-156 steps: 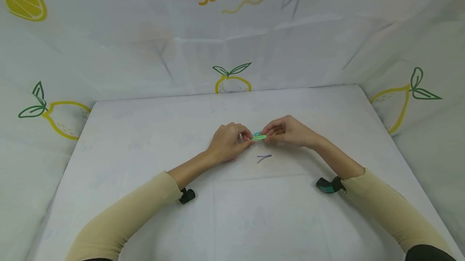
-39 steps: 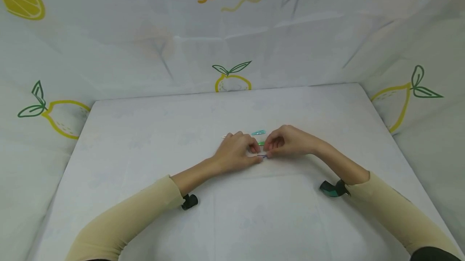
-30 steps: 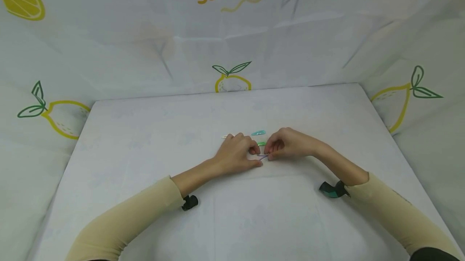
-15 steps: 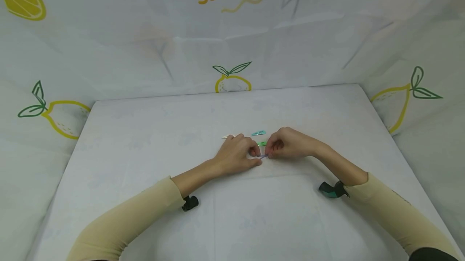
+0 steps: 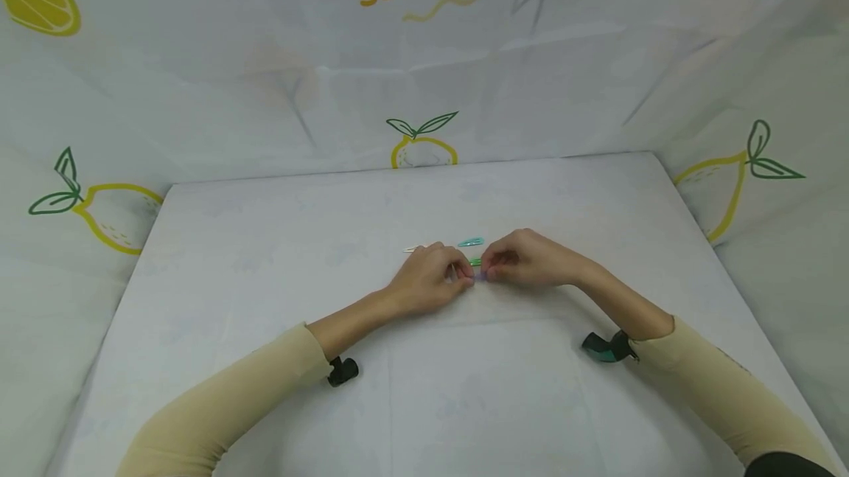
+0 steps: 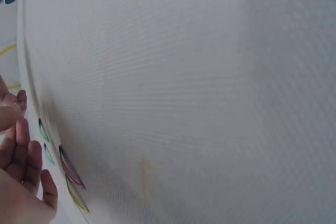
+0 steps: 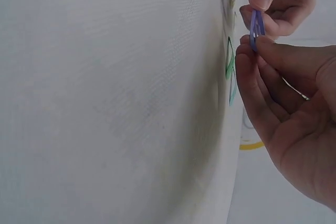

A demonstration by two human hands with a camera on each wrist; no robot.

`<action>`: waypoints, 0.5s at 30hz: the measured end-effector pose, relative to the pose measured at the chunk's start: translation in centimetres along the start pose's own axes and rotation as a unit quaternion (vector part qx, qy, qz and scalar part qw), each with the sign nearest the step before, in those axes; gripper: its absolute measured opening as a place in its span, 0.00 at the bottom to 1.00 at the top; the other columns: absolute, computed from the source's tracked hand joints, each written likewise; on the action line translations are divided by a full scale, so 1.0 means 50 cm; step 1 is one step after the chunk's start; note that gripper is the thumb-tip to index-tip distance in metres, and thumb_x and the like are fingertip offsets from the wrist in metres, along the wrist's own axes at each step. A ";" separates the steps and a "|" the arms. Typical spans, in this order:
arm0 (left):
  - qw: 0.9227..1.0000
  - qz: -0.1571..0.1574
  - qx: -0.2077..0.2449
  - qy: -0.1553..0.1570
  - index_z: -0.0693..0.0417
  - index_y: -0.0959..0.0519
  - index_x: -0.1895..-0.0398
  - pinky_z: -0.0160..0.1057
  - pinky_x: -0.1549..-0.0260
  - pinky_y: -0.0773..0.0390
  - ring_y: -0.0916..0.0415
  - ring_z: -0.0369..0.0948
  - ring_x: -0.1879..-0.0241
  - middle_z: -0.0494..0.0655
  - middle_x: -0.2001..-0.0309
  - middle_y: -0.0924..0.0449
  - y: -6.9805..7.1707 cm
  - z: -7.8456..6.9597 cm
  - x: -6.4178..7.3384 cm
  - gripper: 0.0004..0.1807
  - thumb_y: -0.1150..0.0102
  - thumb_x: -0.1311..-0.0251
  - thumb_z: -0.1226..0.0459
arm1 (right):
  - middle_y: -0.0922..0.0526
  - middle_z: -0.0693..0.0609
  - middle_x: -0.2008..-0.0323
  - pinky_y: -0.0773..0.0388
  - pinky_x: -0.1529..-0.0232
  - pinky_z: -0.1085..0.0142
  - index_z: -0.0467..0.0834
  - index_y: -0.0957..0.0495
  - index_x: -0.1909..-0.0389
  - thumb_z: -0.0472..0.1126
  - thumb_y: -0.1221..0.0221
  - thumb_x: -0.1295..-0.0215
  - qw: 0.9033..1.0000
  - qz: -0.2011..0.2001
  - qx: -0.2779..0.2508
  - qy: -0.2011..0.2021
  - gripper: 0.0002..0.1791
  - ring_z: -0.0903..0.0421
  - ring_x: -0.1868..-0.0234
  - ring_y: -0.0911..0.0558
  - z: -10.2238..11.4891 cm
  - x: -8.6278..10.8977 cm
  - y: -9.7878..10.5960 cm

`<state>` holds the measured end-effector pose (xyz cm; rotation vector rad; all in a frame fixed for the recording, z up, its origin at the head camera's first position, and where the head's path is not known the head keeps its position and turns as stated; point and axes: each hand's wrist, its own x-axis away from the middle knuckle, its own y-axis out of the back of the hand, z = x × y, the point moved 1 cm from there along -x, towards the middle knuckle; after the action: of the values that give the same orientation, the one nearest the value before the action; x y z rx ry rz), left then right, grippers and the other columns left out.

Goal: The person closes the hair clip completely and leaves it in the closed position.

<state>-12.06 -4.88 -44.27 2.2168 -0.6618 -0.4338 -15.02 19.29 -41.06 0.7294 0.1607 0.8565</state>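
Observation:
A purple snap hair clip [image 7: 256, 27] is held between my two hands, just above the table. My right hand [image 5: 530, 259] pinches one end between thumb and fingertips. At the other end, the thumb and forefinger of my left hand [image 5: 424, 281] grip it. In the head view the fingers hide most of this clip. Just beyond it lie a green hair clip [image 5: 475, 262], partly covered by the hands, and a teal hair clip [image 5: 471, 242]. The left wrist view also shows a pink hair clip [image 6: 71, 169] and a yellow hair clip [image 6: 77, 198] on the table.
A white cloth covers the table [image 5: 464, 388]. White curtains with lemon prints [image 5: 424, 152] rise behind it and at both sides. Dark wrist cameras [image 5: 343, 371] hang under both sleeves near the tabletop.
Earlier my hands held the green clip, which now lies on the table. The purple clip was picked up from the table, its arms spread; my left fingers have since closed on its other end.

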 end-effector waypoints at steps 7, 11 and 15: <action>1.000 0.003 0.023 0.006 0.45 0.10 0.61 0.37 0.55 0.28 0.22 0.38 0.62 0.37 0.65 0.11 0.017 -0.012 -0.003 0.02 0.29 0.30 0.62 | 0.08 0.52 0.59 0.16 0.47 0.67 0.44 0.11 0.56 0.32 0.35 0.25 1.000 -0.008 -0.016 0.014 0.06 0.60 0.57 0.15 0.003 0.003 0.000; 0.999 -0.002 0.038 -0.013 0.43 0.10 0.62 0.37 0.57 0.26 0.21 0.38 0.63 0.37 0.65 0.11 0.009 0.003 -0.007 0.02 0.29 0.31 0.63 | 0.08 0.50 0.58 0.15 0.44 0.65 0.42 0.11 0.55 0.32 0.35 0.25 1.000 -0.001 -0.026 0.016 0.06 0.58 0.55 0.14 0.005 0.005 0.003; 0.999 -0.007 0.042 -0.031 0.41 0.11 0.61 0.35 0.58 0.26 0.22 0.34 0.64 0.34 0.64 0.11 -0.008 0.031 -0.011 0.02 0.30 0.30 0.61 | 0.08 0.49 0.58 0.15 0.44 0.67 0.42 0.11 0.55 0.33 0.35 0.24 0.999 0.001 -0.030 0.015 0.05 0.59 0.55 0.14 0.004 0.006 0.005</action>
<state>-13.12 -5.22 -45.52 2.2954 -0.7106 -0.4923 -14.87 19.50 -40.70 0.6608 0.1608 0.8706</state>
